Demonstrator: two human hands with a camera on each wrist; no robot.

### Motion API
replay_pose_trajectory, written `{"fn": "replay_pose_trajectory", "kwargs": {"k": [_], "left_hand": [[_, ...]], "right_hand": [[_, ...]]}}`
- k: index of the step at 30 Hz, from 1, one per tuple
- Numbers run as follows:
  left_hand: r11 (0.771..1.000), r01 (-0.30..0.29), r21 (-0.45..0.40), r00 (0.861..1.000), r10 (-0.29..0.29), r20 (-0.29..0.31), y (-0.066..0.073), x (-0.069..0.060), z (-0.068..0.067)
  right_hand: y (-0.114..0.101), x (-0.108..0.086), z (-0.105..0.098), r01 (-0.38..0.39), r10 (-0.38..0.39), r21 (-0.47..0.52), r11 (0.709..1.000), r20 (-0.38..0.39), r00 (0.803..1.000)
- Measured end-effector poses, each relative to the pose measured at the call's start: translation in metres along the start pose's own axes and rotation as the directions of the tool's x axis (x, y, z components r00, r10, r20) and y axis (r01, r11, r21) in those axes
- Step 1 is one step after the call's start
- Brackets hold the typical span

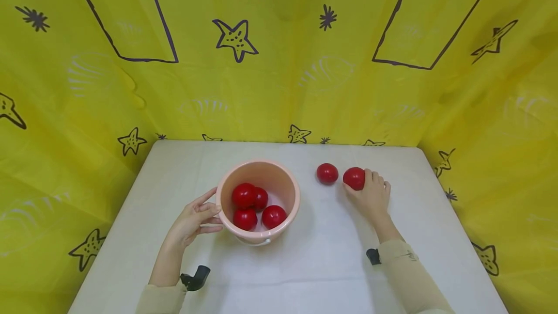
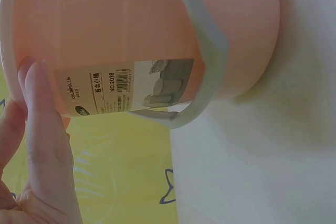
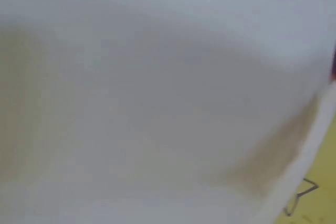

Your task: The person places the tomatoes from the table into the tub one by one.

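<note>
4 red balls (image 1: 274, 217) already lay in the pink bucket (image 1: 279, 180), whose rim (image 1: 259, 161) the left hand (image 1: 193, 222) held at 9 o'clock, and 2 seemed left to add: a loose ball (image 1: 327, 174) at 2 o'clock and a farther ball (image 1: 354, 178), gripped by the right hand (image 1: 372, 196), at 3.

Looks like smooth, glossy plastic on the bucket (image 2: 131, 19), printed paper on its label (image 2: 125, 87). Shines smoothly on the balls (image 1: 274, 216) inside and right of the bucket. Appears matt, cloth-like on the tablecloth (image 1: 305, 270) beneath it, thinly sheet-like on the curtain (image 1: 270, 81) behind.
</note>
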State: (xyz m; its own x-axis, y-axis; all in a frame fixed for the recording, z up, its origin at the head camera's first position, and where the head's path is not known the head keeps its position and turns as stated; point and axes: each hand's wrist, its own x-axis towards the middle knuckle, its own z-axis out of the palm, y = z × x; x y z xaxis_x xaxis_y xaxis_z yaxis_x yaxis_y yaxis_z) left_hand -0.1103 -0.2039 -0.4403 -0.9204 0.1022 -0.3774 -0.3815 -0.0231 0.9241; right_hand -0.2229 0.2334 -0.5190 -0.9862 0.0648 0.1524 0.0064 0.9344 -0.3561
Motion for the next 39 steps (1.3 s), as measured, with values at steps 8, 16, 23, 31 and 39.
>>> {"fn": "replay_pose_trajectory", "kwargs": {"k": [8,16,23,31,39], "left_hand": [[1.000,-0.003,0.001,1.000,0.003,0.001,-0.001,0.000,0.000],[1.000,-0.008,0.004,1.000,0.008,0.007,0.000,0.000,0.001],[1.000,-0.007,0.009,1.000,0.007,-0.004,0.000,0.000,0.001],[1.000,-0.005,0.008,1.000,0.005,-0.007,0.000,0.000,0.001],[1.000,-0.008,0.009,1.000,0.008,-0.003,0.000,-0.001,0.001]], "right_hand": [[-0.036,0.012,-0.028,0.158,-0.160,-0.040,0.987,-0.052,0.986],[-0.084,0.011,-0.053,0.293,-0.293,-0.012,0.956,-0.079,0.953],[-0.121,0.003,-0.063,0.455,-0.451,0.007,0.891,-0.117,0.885],[-0.159,-0.006,-0.059,0.628,-0.627,-0.005,0.778,-0.067,0.776],[-0.192,-0.017,-0.048,0.753,-0.751,-0.039,0.657,0.051,0.658]]}}
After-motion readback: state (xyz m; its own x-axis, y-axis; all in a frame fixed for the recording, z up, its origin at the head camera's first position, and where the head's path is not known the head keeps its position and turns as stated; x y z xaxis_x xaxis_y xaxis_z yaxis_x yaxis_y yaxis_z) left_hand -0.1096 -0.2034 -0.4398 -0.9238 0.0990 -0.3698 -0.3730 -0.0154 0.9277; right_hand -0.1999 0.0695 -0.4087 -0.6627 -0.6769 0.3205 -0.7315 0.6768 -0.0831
